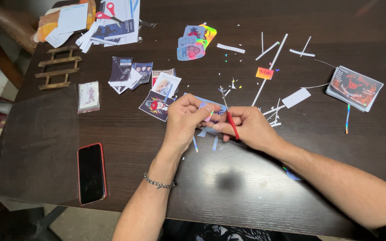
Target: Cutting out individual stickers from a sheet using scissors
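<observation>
My left hand [184, 119] pinches a small blue sticker sheet [206, 107] near the middle of the dark table [246, 187]. My right hand [249, 127] is clenched round red-handled small scissors [229, 115], whose blades point up over the sheet.

Taking the sheet as my landmark: touching its left edge lies a square sticker with a red figure [156, 105]. Beyond it, further left, a clear packet [88, 96]. Up and right, a small orange label [264, 73]. Far right, a stack of dark cards with red print [354, 87]. Straight above, a pile of rounded blue stickers [194, 42]. Below left, a red-cased phone [91, 173] lies face up.
</observation>
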